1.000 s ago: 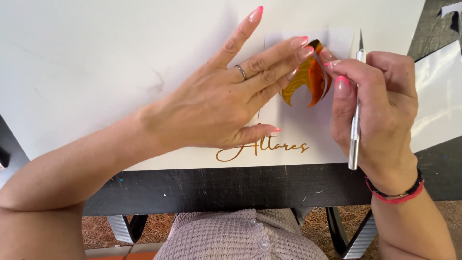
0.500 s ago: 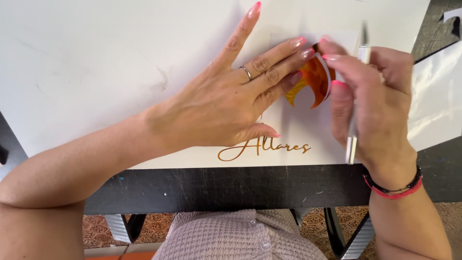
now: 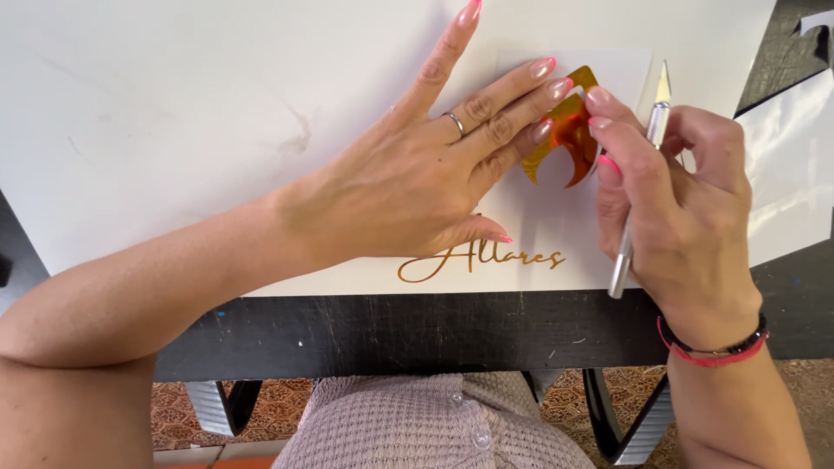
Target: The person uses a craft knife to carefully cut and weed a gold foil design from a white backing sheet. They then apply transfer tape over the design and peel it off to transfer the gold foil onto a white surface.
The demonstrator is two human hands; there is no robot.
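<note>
Right hand (image 3: pixel 673 204) shifting slightly, fingertips now pinching upper edge of orange-gold sticker piece (image 3: pixel 569 130), craft knife (image 3: pixel 638 182) tucked along closed palm, blade pointing up. Left hand (image 3: pixel 426 174) staying flat, fingers spread, pressing sticker piece onto white sheet (image 3: pixel 174 113) lying on black counter (image 3: pixel 417 330).

There is a single view, from a camera worn on the person's head. It looks steeply down and slightly forward over the person's own chest and lap (a knitted top fills the bottom edge) onto the near edge of the bench (image 3: pixel 434 326). It sits close: both forearms enter from the lower corners, and the left hand (image 3: pixel 417 174) and right hand (image 3: pixel 678 200) fill the middle of the frame. The white board (image 3: pixel 174 113) runs off the top edge.
</note>
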